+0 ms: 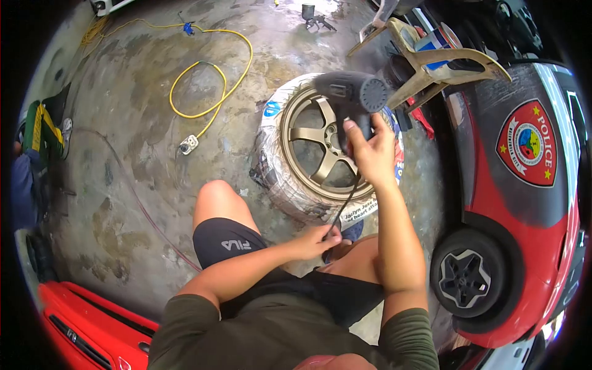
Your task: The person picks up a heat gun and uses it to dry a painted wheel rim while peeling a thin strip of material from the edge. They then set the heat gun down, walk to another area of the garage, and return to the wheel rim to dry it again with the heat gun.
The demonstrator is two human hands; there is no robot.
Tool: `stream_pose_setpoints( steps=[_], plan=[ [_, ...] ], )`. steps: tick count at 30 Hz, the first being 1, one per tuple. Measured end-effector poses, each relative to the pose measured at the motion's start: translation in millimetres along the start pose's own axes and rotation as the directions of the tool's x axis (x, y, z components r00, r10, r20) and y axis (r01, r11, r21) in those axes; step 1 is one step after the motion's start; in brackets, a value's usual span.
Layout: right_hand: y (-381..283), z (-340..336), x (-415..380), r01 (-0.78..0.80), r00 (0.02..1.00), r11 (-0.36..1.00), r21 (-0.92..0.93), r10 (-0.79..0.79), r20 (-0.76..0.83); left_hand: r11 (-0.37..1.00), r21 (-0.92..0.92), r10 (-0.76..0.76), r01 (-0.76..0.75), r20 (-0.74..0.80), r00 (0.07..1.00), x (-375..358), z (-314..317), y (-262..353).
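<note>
My right hand (375, 151) is closed round the handle of a black heat gun (361, 92). The gun's round vented back faces right, and its barrel points left over the wheel. My left hand (316, 242) grips the gun's black cord (345, 206) near my knees. Below the gun lies a bronze spoked wheel (303, 134) with its tire wrapped in newspaper and plastic (277, 179). The gun and my right hand hide part of the wheel's hub and right side.
A yellow extension cord (251, 55) loops across the concrete floor, ending in a white socket (189, 145). A spray gun (317, 21) lies at the back. Right are a plastic chair (425, 58) and a red-and-black car (518, 203); a person's legs (40, 142) show far left, a red car part (98, 330) below.
</note>
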State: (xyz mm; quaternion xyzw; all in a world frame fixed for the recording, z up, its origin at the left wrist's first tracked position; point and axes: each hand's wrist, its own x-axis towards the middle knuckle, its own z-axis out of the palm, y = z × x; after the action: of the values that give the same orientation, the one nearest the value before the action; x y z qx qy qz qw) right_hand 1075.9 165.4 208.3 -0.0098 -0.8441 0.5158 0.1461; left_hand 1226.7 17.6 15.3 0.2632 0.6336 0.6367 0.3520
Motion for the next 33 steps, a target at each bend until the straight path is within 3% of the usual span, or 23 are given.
stream_pose_setpoints(
  steps=[1, 2, 4, 6, 8, 9, 12, 14, 17, 20, 22, 24, 25, 28, 33],
  plan=[
    [2.2, -3.7, 6.2, -0.041, 0.999, 0.998, -0.039, 0.041, -0.013, 0.992, -0.003, -0.127, 0.127, -0.074, 0.989, -10.8, -3.5, 7.1],
    [6.8, -10.2, 12.7, -0.061, 0.998, 0.992, -0.114, 0.063, 0.011, 0.987, 0.028, -0.154, 0.155, -0.043, 0.987, -19.0, -10.3, 3.7],
    [1.7, -27.0, 18.0, -0.177, 0.952, 0.984, -0.033, 0.180, 0.249, 0.975, 0.093, -0.203, 0.201, 0.008, 0.979, -29.7, -25.7, -4.6],
    [2.3, -26.5, 19.3, -0.227, 0.887, 0.973, 0.040, 0.189, 0.420, 0.972, 0.178, -0.158, 0.154, 0.009, 0.987, -27.2, -26.0, -15.4],
    [7.7, -14.8, 22.6, -0.201, 0.872, 0.979, -0.034, 0.195, 0.449, 0.951, 0.282, -0.137, 0.127, 0.016, 0.990, -17.7, -22.0, -25.1],
    [13.7, -4.8, 26.2, -0.163, 0.890, 0.986, -0.021, 0.156, 0.428, 0.951, 0.288, -0.123, 0.111, 0.022, 0.992, -14.1, -21.0, -20.6],
    [23.7, 12.4, 42.1, 0.028, 0.951, 0.965, -0.262, 0.055, 0.303, 0.947, 0.310, -0.101, 0.087, 0.029, 0.994, -3.5, -18.3, -7.9],
    [33.3, 21.1, 54.1, 0.006, 0.970, 0.985, -0.172, 0.036, 0.240, 0.944, 0.314, -0.110, 0.102, 0.008, 0.994, -0.2, -14.4, -4.5],
    [59.3, 22.0, 72.3, -0.045, 0.977, 0.994, -0.099, 0.065, 0.204, 0.969, 0.245, 0.001, 0.025, -0.105, 0.994, 2.6, -9.0, -14.3],
    [80.8, 16.4, 82.7, -0.102, 0.994, 0.980, -0.169, 0.105, 0.007, 0.959, 0.264, -0.062, 0.104, -0.164, 0.984, 0.3, -18.9, -6.6],
    [75.2, 9.0, 82.6, -0.088, 0.994, 0.990, -0.110, 0.079, -0.080, 0.963, 0.235, -0.096, 0.133, -0.162, 0.982, -1.2, -27.3, -10.3],
    [116.8, -13.2, 98.9, -0.059, 0.995, 0.981, -0.184, 0.043, -0.093, 0.964, 0.210, -0.128, 0.166, -0.180, 0.975, -2.8, -30.5, -18.4],
    [108.7, -19.9, 95.5, -0.153, 0.985, 0.982, -0.111, 0.142, -0.101, 0.961, 0.203, -0.152, 0.188, -0.180, 0.972, -4.4, -33.5, -15.4],
    [126.1, -45.1, 99.9, -0.190, 0.971, 0.973, -0.130, 0.166, -0.173, 0.968, 0.218, -0.077, 0.124, -0.213, 0.974, -4.1, -33.8, -29.1],
    [144.1, -86.8, 93.7, -0.258, 0.935, 0.956, -0.140, 0.211, -0.286, 0.965, 0.070, -0.241, 0.253, -0.140, 0.960, -1.2, -35.3, -35.4]
  ],
)
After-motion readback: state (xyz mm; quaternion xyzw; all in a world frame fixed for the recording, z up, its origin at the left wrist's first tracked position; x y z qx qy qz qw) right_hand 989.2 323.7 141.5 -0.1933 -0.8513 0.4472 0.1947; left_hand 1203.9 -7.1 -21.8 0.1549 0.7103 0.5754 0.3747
